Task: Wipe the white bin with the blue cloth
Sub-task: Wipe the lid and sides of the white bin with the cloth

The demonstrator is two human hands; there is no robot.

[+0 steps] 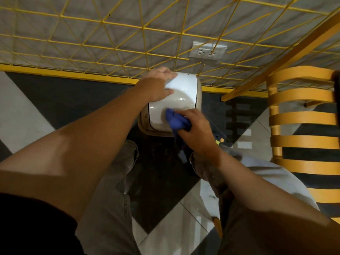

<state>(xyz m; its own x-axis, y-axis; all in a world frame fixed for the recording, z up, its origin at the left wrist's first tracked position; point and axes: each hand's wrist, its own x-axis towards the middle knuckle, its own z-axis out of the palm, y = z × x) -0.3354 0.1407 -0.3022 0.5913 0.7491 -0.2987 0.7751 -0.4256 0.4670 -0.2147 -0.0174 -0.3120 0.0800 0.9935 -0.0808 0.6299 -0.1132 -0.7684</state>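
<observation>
Nearest the camera are grey trousers, standing on a black-and-white tiled floor. Just past the knees, the right hand has its fingers bunched tight around the blue cloth, pressing it onto the near side of the white bin's top. The bin sits on the floor in the middle, right up by the wall. The left hand holds its far left edge, fingers curled over it, thumb lying on the lid. A wooden slatted chair stands to the right. Farthest back, a yellow wire grid covers the grey wall, with a socket behind it.
</observation>
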